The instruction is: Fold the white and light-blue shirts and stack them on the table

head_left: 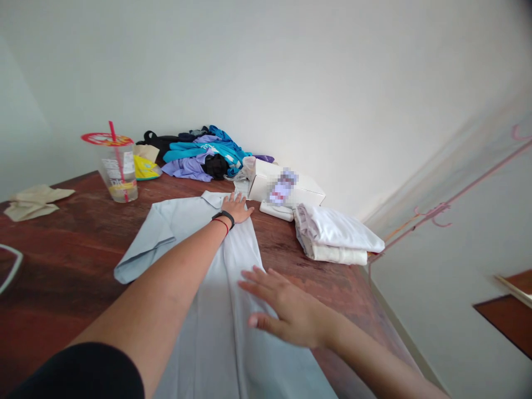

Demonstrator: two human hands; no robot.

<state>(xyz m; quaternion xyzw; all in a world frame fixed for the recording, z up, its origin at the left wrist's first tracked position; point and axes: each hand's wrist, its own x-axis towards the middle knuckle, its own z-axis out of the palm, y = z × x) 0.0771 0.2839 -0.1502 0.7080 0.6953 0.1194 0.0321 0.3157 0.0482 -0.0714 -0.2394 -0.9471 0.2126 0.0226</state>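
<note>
A pale grey short-sleeved shirt (211, 316) lies flat on the wooden table (278, 246) beneath both hands. The left hand (236, 209), fingers spread, presses just beside its collar (213, 199); the right hand (288, 310), fingers apart, is over the shirt's side, contact unclear.

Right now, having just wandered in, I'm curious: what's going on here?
A person has a pale short-sleeved shirt laid out on a wooden table. The left hand rests spread on it near the collar. The right hand is open over the lower front; whether it touches is unclear. Folded white cloth lies to the right, and a heap of clothes sits behind.
</note>
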